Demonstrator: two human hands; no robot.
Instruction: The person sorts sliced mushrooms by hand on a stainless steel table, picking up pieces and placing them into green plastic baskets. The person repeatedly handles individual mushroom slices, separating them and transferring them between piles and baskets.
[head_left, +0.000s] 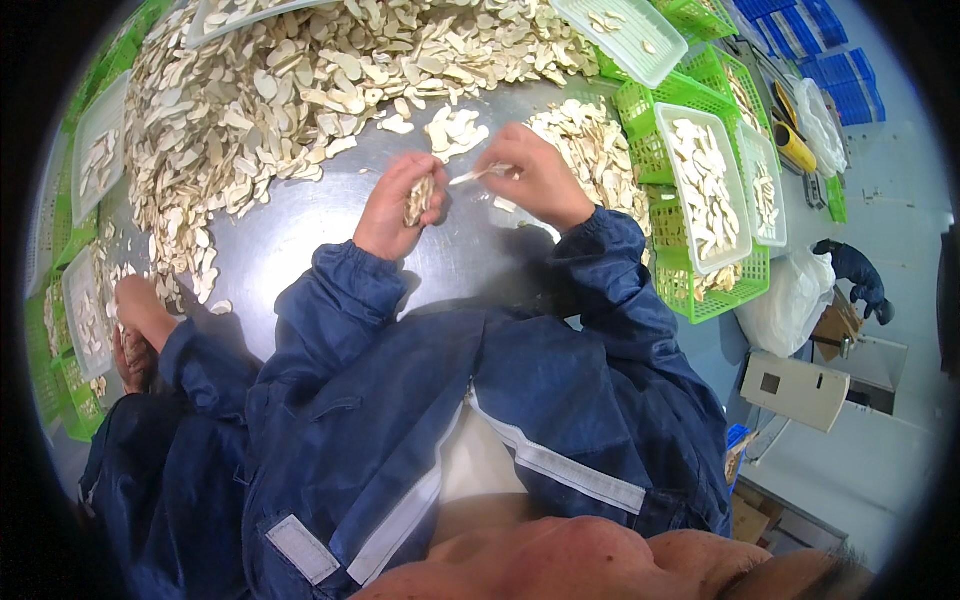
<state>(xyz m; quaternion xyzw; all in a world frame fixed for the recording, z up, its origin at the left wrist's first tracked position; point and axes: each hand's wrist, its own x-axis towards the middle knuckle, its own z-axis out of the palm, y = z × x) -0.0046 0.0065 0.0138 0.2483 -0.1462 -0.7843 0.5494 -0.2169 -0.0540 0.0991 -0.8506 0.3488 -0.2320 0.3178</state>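
Several pale dried slices (418, 201) sit in my left hand (401, 199), whose fingers are curled around them. My right hand (529, 172) pinches a thin slice (469, 177) edge-on, a short way right of the left hand. Both hands are above a shiny metal table (300, 225). Just beyond them lies a small cluster of slices (455, 131). A larger heap of slices (592, 142) spreads to the right of my right hand, and a broad pile (300, 82) covers the far and left side of the table.
Green plastic baskets (694, 296) stand at the right, with a white tray (739, 240) of slices on top. Another white tray (630, 45) is at the far right. On the left, a co-worker's hand (142, 307) is close to another tray (86, 322).
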